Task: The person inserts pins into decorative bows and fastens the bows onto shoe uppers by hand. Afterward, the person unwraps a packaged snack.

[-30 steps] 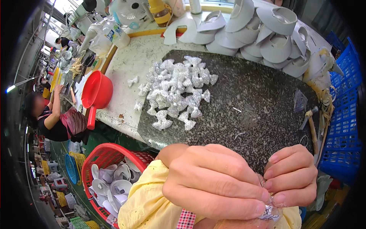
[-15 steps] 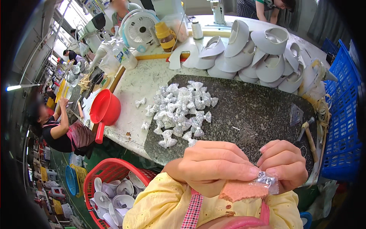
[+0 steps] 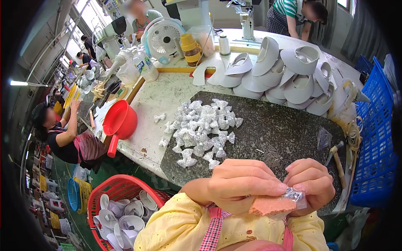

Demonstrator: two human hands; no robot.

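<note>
Close to my body, both hands hold an orange-pink, crumbly biscuit-like piece (image 3: 272, 206) with a ragged edge, partly inside a clear plastic wrapper (image 3: 296, 195). The fingers of my left hand (image 3: 247, 180) are closed over its top and left part. My right hand (image 3: 312, 180) pinches the wrapper at the right end, its fingers curled; the palms are hidden. Beyond the hands, silvery-white glittery bows (image 3: 205, 123) lie heaped on a dark speckled stone slab (image 3: 272, 119).
White visor-like pieces (image 3: 299, 79) are stacked at the back right. A hammer (image 3: 340, 167) lies at the slab's right edge, beside a blue crate (image 3: 374, 138). Left are a red dipper (image 3: 121, 119) and a red basket (image 3: 125, 184) of white pieces. Co-workers sit or stand nearby.
The view has shifted slightly, so the bench sits lower and further right. Both hands still grip the wrapped piece, which is tilted a little differently.
</note>
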